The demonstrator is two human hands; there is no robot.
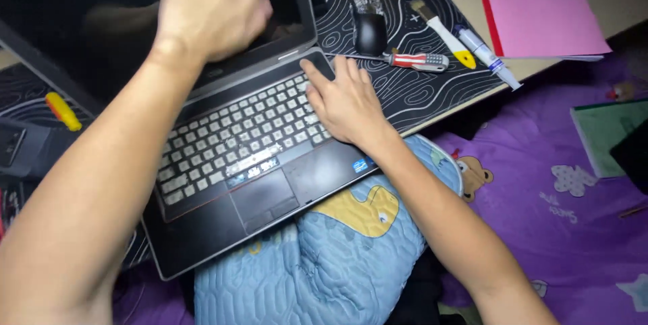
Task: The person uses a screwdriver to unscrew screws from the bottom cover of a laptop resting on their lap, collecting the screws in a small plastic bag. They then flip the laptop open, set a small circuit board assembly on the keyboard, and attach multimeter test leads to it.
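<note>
Laptop [236,143] lies half on tabletop [466,105], half on a blue quilted cushion [337,257]. Right hand [344,102] open, flat on keyboard's right edge, apparently bracing the base. Left hand [212,4] curled, blurred, at the screen's lower bezel; grip unclear. Mouse [370,33], screwdriver [412,61], brush [442,31] lie beside it.

A home bedroom used as a makeshift repair corner: a purple cartoon-print bedsheet [540,183] fills the lower right, a blue quilted animal-pattern blanket [337,257] lies at bottom centre, and a low wooden board with a black line-patterned mat [405,89] occupies the upper middle.
</note>
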